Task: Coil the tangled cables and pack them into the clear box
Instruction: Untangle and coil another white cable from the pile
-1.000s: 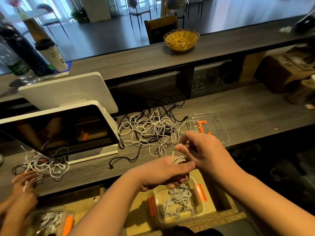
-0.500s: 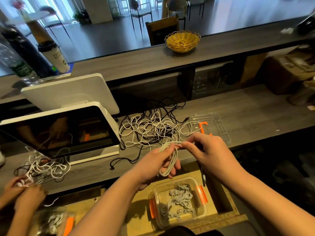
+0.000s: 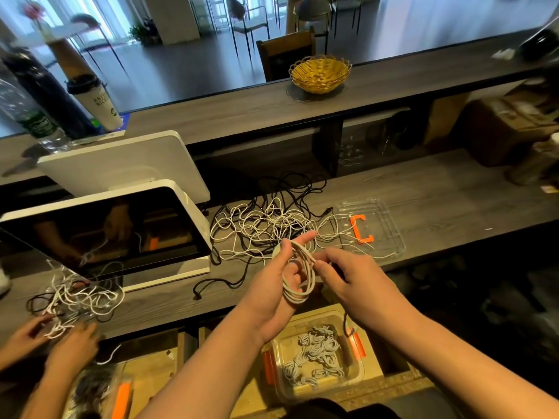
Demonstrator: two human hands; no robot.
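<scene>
A tangle of white and black cables [image 3: 266, 225] lies on the grey counter ahead of me. Several loops of white cable [image 3: 298, 275] are wound around my left hand [image 3: 276, 285], which is held palm up with the fingers spread through the coil. My right hand [image 3: 348, 276] pinches the cable at the coil's right side. A strand runs from the coil back into the tangle. Below my hands, on a lower shelf, stands the clear box [image 3: 360, 378] with orange clips, with several coiled white cables inside. Its clear lid [image 3: 390, 234] lies on the counter to the right.
A white-framed screen [image 3: 102, 234] stands at the left on the counter. Another person's hands [image 3: 57, 337] work on a second cable tangle [image 3: 78, 294] at the lower left, above another box [image 3: 99, 391]. A yellow basket [image 3: 320, 73] and a paper cup [image 3: 96, 101] sit on the upper ledge.
My left hand has turned palm up and risen from the box, with the coil spread around its fingers. My right hand went from pulling the strand to pinching it at the coil.
</scene>
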